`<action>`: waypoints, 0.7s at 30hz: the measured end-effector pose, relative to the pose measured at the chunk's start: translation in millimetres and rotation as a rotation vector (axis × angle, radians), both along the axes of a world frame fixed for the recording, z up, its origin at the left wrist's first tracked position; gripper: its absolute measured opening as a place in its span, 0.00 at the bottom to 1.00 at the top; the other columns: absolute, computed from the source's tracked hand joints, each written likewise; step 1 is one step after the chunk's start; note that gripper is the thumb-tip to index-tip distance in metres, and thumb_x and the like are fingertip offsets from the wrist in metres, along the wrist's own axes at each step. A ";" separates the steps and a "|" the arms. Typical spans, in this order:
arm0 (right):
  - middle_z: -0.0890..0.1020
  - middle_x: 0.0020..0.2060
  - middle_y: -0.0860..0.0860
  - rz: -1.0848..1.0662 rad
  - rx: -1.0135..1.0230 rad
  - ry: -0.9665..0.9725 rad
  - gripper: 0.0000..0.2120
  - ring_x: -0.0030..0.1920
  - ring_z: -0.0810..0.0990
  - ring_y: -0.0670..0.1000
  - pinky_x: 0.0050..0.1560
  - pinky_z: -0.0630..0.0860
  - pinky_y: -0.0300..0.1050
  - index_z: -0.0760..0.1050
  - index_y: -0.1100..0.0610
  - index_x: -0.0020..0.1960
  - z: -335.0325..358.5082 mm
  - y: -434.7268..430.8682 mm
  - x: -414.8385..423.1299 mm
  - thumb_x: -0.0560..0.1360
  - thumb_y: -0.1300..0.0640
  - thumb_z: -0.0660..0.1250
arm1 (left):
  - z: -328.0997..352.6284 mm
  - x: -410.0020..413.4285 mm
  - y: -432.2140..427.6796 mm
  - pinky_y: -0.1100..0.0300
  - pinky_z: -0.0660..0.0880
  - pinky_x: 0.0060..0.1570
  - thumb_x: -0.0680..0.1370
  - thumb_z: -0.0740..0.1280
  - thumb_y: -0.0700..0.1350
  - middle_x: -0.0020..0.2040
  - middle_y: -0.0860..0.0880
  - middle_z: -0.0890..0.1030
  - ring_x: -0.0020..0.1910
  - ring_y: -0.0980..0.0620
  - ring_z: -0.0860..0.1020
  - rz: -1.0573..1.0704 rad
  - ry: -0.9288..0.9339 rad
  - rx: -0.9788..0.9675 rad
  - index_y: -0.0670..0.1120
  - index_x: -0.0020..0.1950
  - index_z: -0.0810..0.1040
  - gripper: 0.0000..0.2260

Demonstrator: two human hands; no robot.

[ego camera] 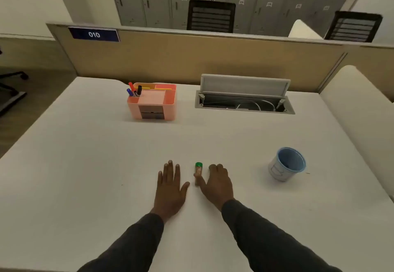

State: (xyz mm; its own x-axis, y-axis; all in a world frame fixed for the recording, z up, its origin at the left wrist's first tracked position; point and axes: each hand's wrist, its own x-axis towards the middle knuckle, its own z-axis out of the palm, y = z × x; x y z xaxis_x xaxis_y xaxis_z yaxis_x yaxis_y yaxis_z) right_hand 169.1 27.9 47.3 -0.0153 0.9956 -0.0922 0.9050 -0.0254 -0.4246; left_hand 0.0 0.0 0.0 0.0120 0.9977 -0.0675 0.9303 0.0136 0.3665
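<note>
Left hand [170, 186] flat on worktop [102, 165], fingers straight — right hand [217, 184] loosely curled, thumb touching green-capped tube [198, 165].

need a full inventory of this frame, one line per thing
table: 1, white, foreground
capped tube: 1, green cap, table near middle
cup: 1, blue inside, white outside, table right
organiser: 1, pink, table far left
markers: 3, red, blue, black, in organiser
cable hatch: 1, grey, lid up, table far right
sign: 1, blue, 010, on divider
chairs: 2, black, behind divider
left hand: 1, flat on table, left of tube
right hand: 1, on table, thumb touching tube
</note>
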 end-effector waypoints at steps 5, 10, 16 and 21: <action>0.78 0.55 0.54 -0.095 -0.158 0.141 0.22 0.54 0.79 0.55 0.52 0.77 0.48 0.73 0.58 0.60 3.7 8.6 -22.5 0.77 0.41 0.66 | 2.4 10.3 -1.2 0.47 0.41 0.79 0.83 0.53 0.59 0.83 0.41 0.42 0.82 0.43 0.41 0.048 0.002 -0.029 0.44 0.82 0.47 0.33; 0.83 0.43 0.53 -0.133 -0.196 0.344 0.16 0.43 0.81 0.53 0.39 0.73 0.43 0.77 0.58 0.49 3.9 11.9 -19.2 0.79 0.44 0.65 | 20.7 18.0 7.7 0.48 0.50 0.79 0.84 0.57 0.54 0.82 0.40 0.57 0.81 0.42 0.53 0.169 -0.163 -0.063 0.43 0.78 0.63 0.26; 0.86 0.42 0.50 -0.075 -0.109 0.597 0.10 0.41 0.85 0.46 0.41 0.80 0.34 0.79 0.56 0.50 29.5 0.3 12.5 0.79 0.49 0.68 | 79.2 53.9 17.6 0.58 0.77 0.48 0.82 0.63 0.53 0.46 0.52 0.86 0.49 0.52 0.84 0.241 -0.880 -0.121 0.51 0.48 0.84 0.12; 0.86 0.43 0.44 0.095 -0.063 0.481 0.06 0.40 0.85 0.42 0.44 0.83 0.39 0.78 0.49 0.55 79.0 -1.9 65.6 0.79 0.51 0.68 | 123.9 89.4 21.9 0.52 0.81 0.49 0.82 0.65 0.50 0.45 0.49 0.86 0.45 0.50 0.84 0.136 -0.980 -0.074 0.48 0.52 0.80 0.07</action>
State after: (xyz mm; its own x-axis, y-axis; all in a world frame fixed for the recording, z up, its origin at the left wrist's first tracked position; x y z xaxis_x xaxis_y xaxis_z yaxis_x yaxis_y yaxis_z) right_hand 234.7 26.0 126.3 -0.1612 0.9805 -0.1123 0.6065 0.0087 -0.7950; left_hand 89.4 21.9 123.9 -0.0185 0.9884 -0.1510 0.2054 0.1516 0.9669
